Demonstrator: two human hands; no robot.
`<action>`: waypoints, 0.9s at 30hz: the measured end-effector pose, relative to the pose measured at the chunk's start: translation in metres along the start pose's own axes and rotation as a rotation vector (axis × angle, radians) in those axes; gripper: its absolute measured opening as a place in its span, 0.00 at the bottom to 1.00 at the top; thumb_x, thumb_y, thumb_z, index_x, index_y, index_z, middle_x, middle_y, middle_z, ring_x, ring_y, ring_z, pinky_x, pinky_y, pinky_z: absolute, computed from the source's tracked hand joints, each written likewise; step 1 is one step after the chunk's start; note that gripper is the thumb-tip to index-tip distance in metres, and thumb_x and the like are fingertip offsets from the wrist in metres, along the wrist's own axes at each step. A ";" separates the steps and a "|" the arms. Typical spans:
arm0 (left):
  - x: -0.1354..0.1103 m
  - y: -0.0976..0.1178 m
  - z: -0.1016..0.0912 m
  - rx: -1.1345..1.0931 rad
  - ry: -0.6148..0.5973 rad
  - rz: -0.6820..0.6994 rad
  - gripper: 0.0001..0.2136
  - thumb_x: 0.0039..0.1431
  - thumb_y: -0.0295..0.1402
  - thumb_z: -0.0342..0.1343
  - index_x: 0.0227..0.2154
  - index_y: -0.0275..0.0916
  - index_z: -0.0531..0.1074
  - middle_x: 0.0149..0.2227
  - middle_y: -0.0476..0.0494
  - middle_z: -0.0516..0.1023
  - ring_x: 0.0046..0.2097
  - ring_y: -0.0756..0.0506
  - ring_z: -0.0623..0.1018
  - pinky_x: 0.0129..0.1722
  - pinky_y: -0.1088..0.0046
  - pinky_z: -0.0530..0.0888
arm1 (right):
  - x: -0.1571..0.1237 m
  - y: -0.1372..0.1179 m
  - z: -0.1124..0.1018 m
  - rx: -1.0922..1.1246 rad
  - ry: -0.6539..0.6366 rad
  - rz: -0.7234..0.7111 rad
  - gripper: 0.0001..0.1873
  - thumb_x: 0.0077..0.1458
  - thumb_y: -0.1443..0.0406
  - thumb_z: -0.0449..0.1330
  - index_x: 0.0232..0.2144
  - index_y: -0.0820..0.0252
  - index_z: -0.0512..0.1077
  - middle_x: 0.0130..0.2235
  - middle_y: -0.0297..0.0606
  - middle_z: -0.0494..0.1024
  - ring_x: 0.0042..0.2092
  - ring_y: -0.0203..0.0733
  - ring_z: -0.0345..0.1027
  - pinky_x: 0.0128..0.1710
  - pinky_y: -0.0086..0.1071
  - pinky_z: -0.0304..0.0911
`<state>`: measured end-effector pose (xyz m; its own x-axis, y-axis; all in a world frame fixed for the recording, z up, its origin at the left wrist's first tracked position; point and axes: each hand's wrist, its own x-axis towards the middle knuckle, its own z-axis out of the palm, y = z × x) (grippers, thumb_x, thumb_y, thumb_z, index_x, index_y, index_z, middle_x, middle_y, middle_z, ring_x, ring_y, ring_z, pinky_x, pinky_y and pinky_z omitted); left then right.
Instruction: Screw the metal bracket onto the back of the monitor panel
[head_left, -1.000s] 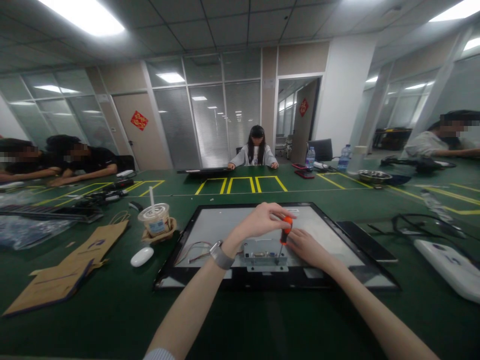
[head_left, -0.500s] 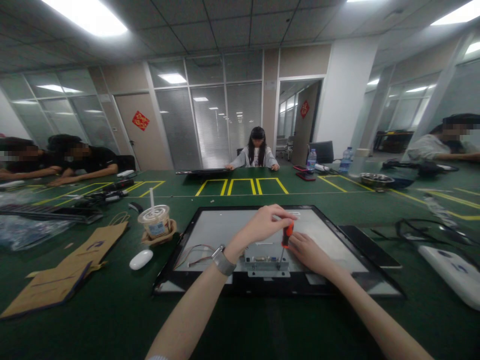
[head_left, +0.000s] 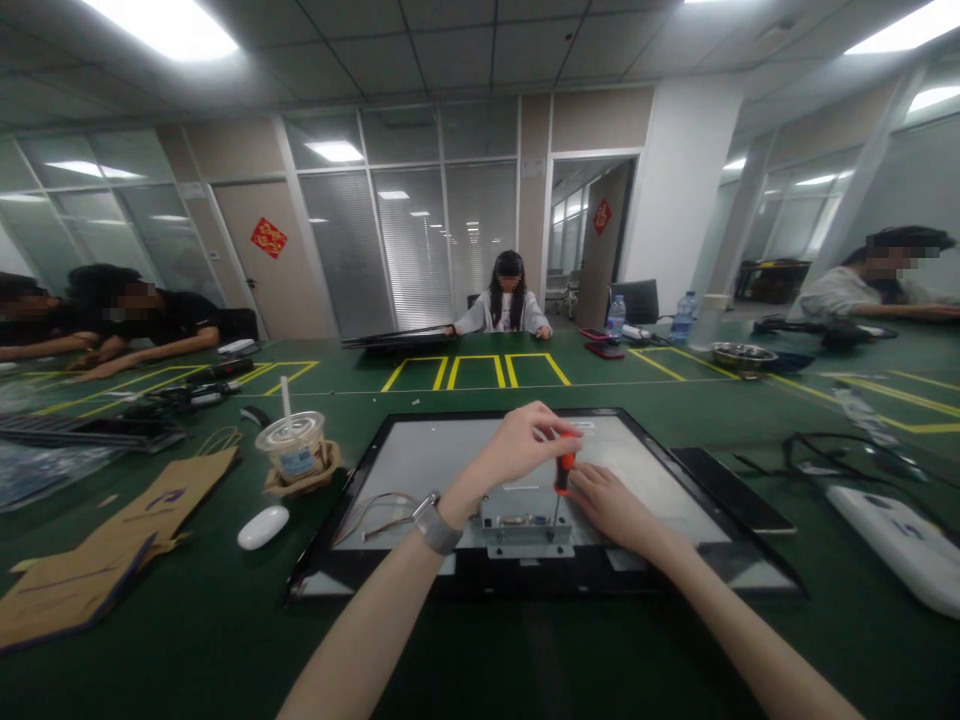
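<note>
Watching from far off, I read the green felt table [head_left: 225,640] from its left edge. A flat brown paper bag [head_left: 97,540] lies there, and just right of it a white oval mouse [head_left: 262,526] rests on the felt. Behind the mouse stands a clear plastic cup [head_left: 294,447] with a white straw, upright in a brown paper holder.

Next comes the large black-framed display panel [head_left: 525,582], lying flat with its pale grey back upward. Thin red and white wires [head_left: 384,508] loop over its near left part. The left hand [head_left: 517,445] — a grey wristwatch [head_left: 436,522] on its wrist — reaches over the panel, its fingers closed round the top of the orange-handled screwdriver [head_left: 562,476]. The screwdriver stands nearly upright, its thin shaft pointing down to the right end of a small grey metal box [head_left: 525,515] (the one with a row of ports on its near face). The box sits on the panel, near the panel's front edge.

The right hand [head_left: 611,505] lies on the panel just right of the box. Its fingertips touch the lower end of the handle, but I cannot tell whether they pinch it or merely rest against it. Further right, a slim black slab [head_left: 731,490] lies beside the panel's frame, a black cable [head_left: 840,450] coils beyond it, and a white plastic casing [head_left: 900,545] sits at the table's right edge.
</note>
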<state>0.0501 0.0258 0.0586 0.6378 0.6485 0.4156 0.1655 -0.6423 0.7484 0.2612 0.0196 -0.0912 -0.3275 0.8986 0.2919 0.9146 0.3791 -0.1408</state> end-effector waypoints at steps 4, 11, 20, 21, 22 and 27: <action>0.001 -0.004 -0.003 0.042 0.048 0.007 0.09 0.55 0.35 0.59 0.35 0.36 0.79 0.37 0.42 0.74 0.35 0.50 0.74 0.35 0.73 0.72 | -0.001 0.000 0.002 -0.025 0.005 0.030 0.23 0.62 0.62 0.46 0.56 0.60 0.65 0.59 0.50 0.66 0.59 0.52 0.57 0.58 0.49 0.52; 0.000 0.001 -0.010 0.027 -0.001 -0.040 0.08 0.56 0.31 0.57 0.37 0.35 0.77 0.39 0.41 0.78 0.38 0.48 0.76 0.40 0.71 0.73 | -0.001 -0.003 0.002 0.003 0.013 0.045 0.22 0.62 0.61 0.46 0.57 0.57 0.65 0.59 0.47 0.66 0.59 0.50 0.58 0.58 0.47 0.52; -0.001 0.001 -0.004 0.064 0.026 -0.002 0.08 0.54 0.33 0.59 0.35 0.36 0.79 0.35 0.43 0.75 0.35 0.49 0.75 0.36 0.72 0.72 | -0.002 -0.006 -0.002 0.008 0.013 0.035 0.22 0.62 0.61 0.47 0.57 0.57 0.65 0.59 0.47 0.66 0.59 0.50 0.58 0.58 0.47 0.52; -0.002 0.004 -0.004 0.050 0.002 0.002 0.08 0.55 0.32 0.58 0.36 0.36 0.78 0.36 0.42 0.76 0.36 0.49 0.75 0.37 0.71 0.73 | -0.002 -0.005 -0.001 0.012 0.019 0.032 0.22 0.62 0.61 0.46 0.57 0.56 0.64 0.59 0.47 0.66 0.59 0.50 0.58 0.58 0.47 0.52; -0.002 0.006 -0.004 0.041 -0.018 0.002 0.08 0.55 0.31 0.57 0.37 0.36 0.78 0.38 0.42 0.76 0.37 0.49 0.76 0.38 0.71 0.73 | -0.002 -0.005 0.000 0.016 0.025 0.031 0.22 0.62 0.61 0.46 0.57 0.56 0.64 0.59 0.47 0.66 0.58 0.50 0.58 0.57 0.47 0.52; -0.003 0.010 -0.002 0.098 -0.007 -0.006 0.10 0.57 0.29 0.54 0.39 0.38 0.78 0.38 0.43 0.76 0.37 0.49 0.74 0.38 0.70 0.72 | -0.001 -0.005 -0.001 0.020 0.019 0.032 0.22 0.63 0.60 0.46 0.56 0.57 0.65 0.59 0.47 0.66 0.58 0.50 0.59 0.57 0.46 0.52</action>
<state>0.0482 0.0182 0.0664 0.6419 0.6499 0.4069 0.2419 -0.6752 0.6968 0.2575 0.0166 -0.0900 -0.2929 0.9062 0.3050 0.9196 0.3543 -0.1695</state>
